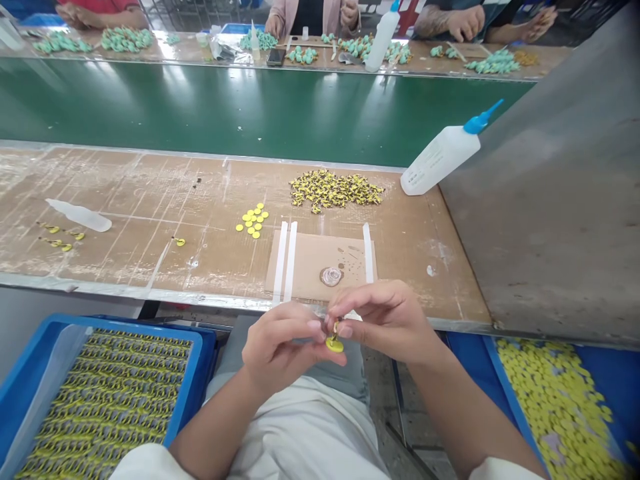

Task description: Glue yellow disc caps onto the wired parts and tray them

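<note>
In front of my lap, my left hand pinches a small yellow disc by its edge. Thumb and fingers of my right hand close on a tiny dark-and-yellow figure that stands on the disc; the fingertips hide part of it. Just beyond the hands lies a cardboard sheet with white tape strips and a whitish round blob. Loose yellow discs lie behind it on the left, and a heap of small yellow-and-black figures lies further back.
A white bottle with a blue nozzle leans by a metal panel. At left are a clear tube and several assembled pieces. Blue trays flank my lap. Across the green belt, other people handle turquoise pieces.
</note>
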A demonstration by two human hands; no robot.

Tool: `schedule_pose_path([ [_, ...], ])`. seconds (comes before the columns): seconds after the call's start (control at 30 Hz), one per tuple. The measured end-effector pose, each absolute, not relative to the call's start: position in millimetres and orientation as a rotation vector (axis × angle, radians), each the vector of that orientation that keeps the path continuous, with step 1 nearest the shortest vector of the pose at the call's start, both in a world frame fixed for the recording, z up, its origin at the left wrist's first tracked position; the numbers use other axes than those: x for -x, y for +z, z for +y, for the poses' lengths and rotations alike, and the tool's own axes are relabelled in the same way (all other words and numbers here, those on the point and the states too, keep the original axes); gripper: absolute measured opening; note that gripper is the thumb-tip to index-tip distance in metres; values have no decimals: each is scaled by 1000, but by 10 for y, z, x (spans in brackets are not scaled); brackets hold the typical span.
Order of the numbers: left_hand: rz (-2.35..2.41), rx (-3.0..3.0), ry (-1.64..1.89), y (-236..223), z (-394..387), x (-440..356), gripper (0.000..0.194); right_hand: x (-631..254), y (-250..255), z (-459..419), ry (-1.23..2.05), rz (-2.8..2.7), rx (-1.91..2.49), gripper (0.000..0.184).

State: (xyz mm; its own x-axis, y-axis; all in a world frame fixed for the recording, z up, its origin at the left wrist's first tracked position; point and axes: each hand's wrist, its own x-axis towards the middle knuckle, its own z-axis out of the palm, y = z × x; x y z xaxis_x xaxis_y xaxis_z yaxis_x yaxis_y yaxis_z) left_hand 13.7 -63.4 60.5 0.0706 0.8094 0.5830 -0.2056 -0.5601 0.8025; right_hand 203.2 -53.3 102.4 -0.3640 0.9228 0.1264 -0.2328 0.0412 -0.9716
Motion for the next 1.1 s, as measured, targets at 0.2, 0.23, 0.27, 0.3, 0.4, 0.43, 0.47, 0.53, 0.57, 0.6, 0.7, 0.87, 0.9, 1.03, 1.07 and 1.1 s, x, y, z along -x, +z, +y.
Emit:
schedule_pose_path([
  [0.2,614,-1724,1544,833,-621,-94,68,-2027,1060,-517,1434,-1441,737,16],
  [0.23,613,-1744,1532,859,-623,-90,70,-2027,1064,-518,1418,-1460,729,18],
  [0.27,607,-1766,1520,877,-626,-86,73,-2026,1066,-519,1406,-1473,723,19],
  [0.3,595,-1790,1509,885,-630,-81,78,-2025,1067,-522,1398,-1481,715,20],
  [0.4,593,-1836,1483,854,-641,-74,87,-2018,1062,-535,1395,-1487,714,20],
  [0.43,580,-1845,1495,828,-642,-76,88,-2015,1058,-542,1400,-1479,716,20],
  [0.47,555,-1851,1518,799,-640,-82,88,-2012,1053,-548,1409,-1467,718,19],
  [0.53,489,-1856,1575,735,-632,-104,90,-2008,1041,-562,1433,-1435,731,17],
  [0.57,458,-1849,1598,706,-626,-118,90,-2007,1033,-569,1442,-1420,741,17],
  [0.6,440,-1831,1612,681,-620,-133,90,-2006,1026,-574,1450,-1409,754,16],
  [0.7,420,-1761,1617,632,-607,-164,86,-2006,1004,-584,1471,-1386,791,15],
  [0.87,434,-1768,1596,611,-590,-145,85,-1987,1000,-584,1521,-1358,823,14],
  [0.9,433,-1780,1600,611,-586,-135,86,-1980,1005,-583,1528,-1354,834,14],
  [1.03,429,-1813,1626,617,-571,-96,86,-1957,1030,-571,1528,-1363,849,12],
  [1.07,441,-1818,1621,617,-570,-86,86,-1953,1033,-568,1525,-1372,845,12],
  [1.1,456,-1822,1612,616,-570,-75,87,-1950,1035,-565,1525,-1384,843,12],
])
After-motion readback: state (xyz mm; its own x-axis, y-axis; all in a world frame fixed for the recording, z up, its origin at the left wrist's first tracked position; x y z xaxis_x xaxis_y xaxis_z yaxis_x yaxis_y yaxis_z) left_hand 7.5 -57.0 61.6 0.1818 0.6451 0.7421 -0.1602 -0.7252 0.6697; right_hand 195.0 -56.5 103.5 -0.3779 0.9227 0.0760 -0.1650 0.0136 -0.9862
